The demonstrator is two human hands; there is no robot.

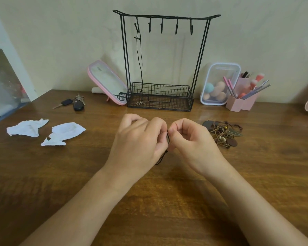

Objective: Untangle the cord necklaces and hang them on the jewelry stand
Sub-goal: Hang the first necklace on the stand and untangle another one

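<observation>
The left hand (140, 139) and right hand (190, 137) sit close together just above the table (158, 196), both with fingers curled, each pinching the same dark cord necklace (168, 140) where the fingertips meet. A short loop of that cord hangs below the left palm, and the rest of it is hidden behind the hands, so whether a knot remains in it cannot be told. My reading is that this necklace is being worked loose or straightened before it goes up. Just right of the right hand lies the tangled pile of necklaces (224, 134), brown cords with beads, discs and leaf-shaped pendants knotted together and untouched, so most of the untangling looks still to come. Further back, against the wall, stands the jewelry stand (167, 101), a black wire frame with a basket base and five hooks under its top bar. One hung necklace (141, 64) already drops from the leftmost hook (137, 27), with its small pendant (140, 103) resting low in the basket; the other four hooks are bare. So roughly one piece is done, one is in hand, and several are left. Around the edges are two crumpled tissues (28, 127) on the left, a bunch of keys (73, 103), a pink mirror (107, 82) leaning beside the stand, a clear box of sponges (219, 84), and a pink brush holder (242, 102).
</observation>
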